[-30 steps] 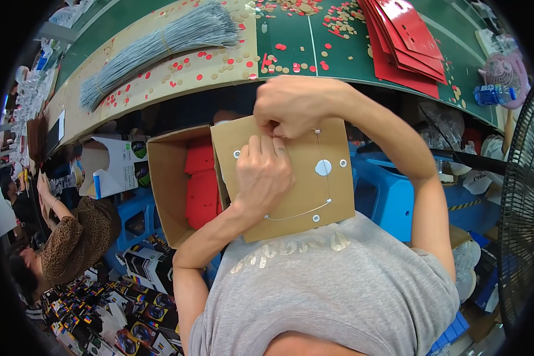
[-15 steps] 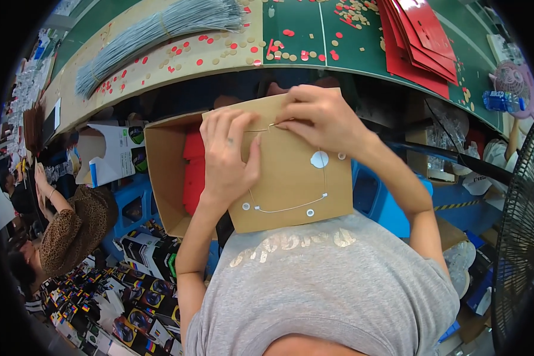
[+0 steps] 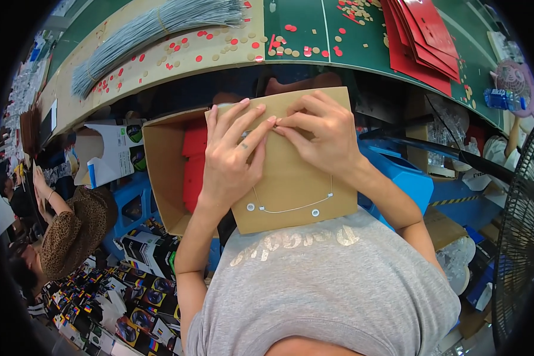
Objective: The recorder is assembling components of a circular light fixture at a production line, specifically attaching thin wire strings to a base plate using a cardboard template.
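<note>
A brown cardboard sheet (image 3: 293,178) rests against my front, tilted up toward the bench. A thin pale wire (image 3: 296,209) runs across its lower part, passing through small slots, with metal eyelets (image 3: 315,212) nearby. At the upper middle of the sheet, my right hand (image 3: 326,133) is closed, thumb and index finger pinching the wire's end. My left hand (image 3: 234,151) lies over the sheet's left side, its index finger and thumb closed on the wire right beside the right fingertips, other fingers spread. The fingers hide most of the wire there.
Ahead, the bench carries a bundle of grey wires (image 3: 160,32), scattered red and tan discs and red sheets (image 3: 421,44). A carton (image 3: 166,172) with red pieces stands left of the sheet. Right are a blue stool (image 3: 400,178) and black fan (image 3: 519,237). Another person (image 3: 77,231) works far left.
My left index finger has moved right to meet the right fingertips, closing the gap where the wire showed. My right hand has shifted slightly down; its fingers now cover the twisted wire end.
</note>
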Demonstrator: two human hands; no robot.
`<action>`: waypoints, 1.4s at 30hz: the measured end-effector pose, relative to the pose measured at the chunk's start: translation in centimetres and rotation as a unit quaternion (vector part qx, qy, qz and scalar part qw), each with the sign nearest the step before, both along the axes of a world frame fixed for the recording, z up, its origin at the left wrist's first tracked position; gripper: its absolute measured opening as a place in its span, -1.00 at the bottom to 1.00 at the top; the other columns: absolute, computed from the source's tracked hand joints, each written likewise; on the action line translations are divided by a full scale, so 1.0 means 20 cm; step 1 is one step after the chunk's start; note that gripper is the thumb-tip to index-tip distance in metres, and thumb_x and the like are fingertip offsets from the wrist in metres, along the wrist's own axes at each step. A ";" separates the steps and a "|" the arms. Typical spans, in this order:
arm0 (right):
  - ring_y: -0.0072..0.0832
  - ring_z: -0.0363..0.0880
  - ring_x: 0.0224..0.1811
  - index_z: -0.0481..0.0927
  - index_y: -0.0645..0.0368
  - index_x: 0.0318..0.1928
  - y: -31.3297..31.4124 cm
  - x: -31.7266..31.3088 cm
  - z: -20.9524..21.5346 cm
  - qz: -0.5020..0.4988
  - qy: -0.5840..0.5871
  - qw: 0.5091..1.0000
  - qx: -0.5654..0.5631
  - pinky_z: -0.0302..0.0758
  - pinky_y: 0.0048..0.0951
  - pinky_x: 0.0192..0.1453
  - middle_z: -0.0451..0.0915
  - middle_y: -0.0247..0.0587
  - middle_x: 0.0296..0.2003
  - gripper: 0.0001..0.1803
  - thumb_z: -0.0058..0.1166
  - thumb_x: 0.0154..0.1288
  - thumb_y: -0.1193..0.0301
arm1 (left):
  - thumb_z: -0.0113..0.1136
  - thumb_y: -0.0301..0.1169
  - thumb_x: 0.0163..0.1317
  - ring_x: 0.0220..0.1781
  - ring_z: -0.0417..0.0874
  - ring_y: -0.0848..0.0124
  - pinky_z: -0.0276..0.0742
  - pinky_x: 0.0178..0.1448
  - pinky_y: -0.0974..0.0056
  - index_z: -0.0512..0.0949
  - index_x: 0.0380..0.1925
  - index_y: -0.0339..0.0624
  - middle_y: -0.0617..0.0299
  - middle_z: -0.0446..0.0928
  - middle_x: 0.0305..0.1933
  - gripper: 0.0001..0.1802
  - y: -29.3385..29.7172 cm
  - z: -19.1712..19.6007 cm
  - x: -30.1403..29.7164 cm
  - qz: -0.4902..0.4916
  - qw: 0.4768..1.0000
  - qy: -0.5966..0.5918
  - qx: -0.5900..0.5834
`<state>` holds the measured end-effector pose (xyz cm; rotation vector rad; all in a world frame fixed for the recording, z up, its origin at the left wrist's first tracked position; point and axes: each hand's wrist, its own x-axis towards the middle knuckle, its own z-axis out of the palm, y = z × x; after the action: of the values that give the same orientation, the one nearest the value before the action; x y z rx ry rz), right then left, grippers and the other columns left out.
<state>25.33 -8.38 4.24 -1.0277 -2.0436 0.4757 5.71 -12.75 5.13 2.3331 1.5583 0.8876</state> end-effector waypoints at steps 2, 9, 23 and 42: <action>-0.39 0.63 -0.31 0.77 0.13 -0.38 0.02 0.01 0.00 0.007 0.001 1.000 -0.013 0.62 -0.38 -0.27 0.66 -0.33 -0.38 -0.81 0.53 -0.06 0.45 | 0.38 -0.62 0.11 0.33 0.61 0.14 0.32 0.50 -0.23 0.77 -0.01 0.00 0.21 0.68 0.16 -0.57 0.03 0.00 -0.03 -0.035 0.999 -0.011 -0.001; -0.34 0.62 -0.31 0.76 0.17 -0.39 0.21 0.04 0.13 0.074 -0.074 0.984 -0.144 0.60 -0.36 -0.23 0.64 -0.31 -0.40 -0.79 0.52 -0.08 0.45 | 0.39 -0.64 0.04 0.32 0.61 0.11 0.26 0.51 -0.32 0.77 -0.11 -0.15 0.20 0.69 0.15 -0.64 0.04 -0.04 -0.01 -0.064 0.996 -0.052 0.019; -0.43 0.47 -0.42 0.45 0.21 -0.35 0.49 0.01 0.09 0.180 -0.190 0.887 -0.381 0.44 -0.35 -0.31 0.50 -0.31 -0.45 -0.46 0.58 -0.18 0.26 | 0.37 -0.65 0.03 0.41 0.58 0.12 0.09 0.54 -0.45 0.74 -0.12 -0.30 0.13 0.68 0.19 -0.66 0.00 0.01 0.02 -0.086 0.996 0.003 -0.015; -0.36 0.60 0.17 0.48 0.29 0.29 -0.06 0.15 -0.23 0.025 0.106 0.967 -0.231 0.48 -0.33 0.34 0.62 -0.13 0.13 -0.59 -0.07 0.60 0.33 | 0.21 -0.59 0.27 0.12 0.73 0.15 0.45 0.42 -0.03 0.72 -0.22 -0.32 0.06 0.75 -0.11 -0.85 0.16 -0.02 -0.05 0.014 0.980 -0.184 0.069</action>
<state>28.26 -9.64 -0.32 -1.1360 -1.8091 1.0796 4.74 -9.56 4.73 2.0777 1.4158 1.3827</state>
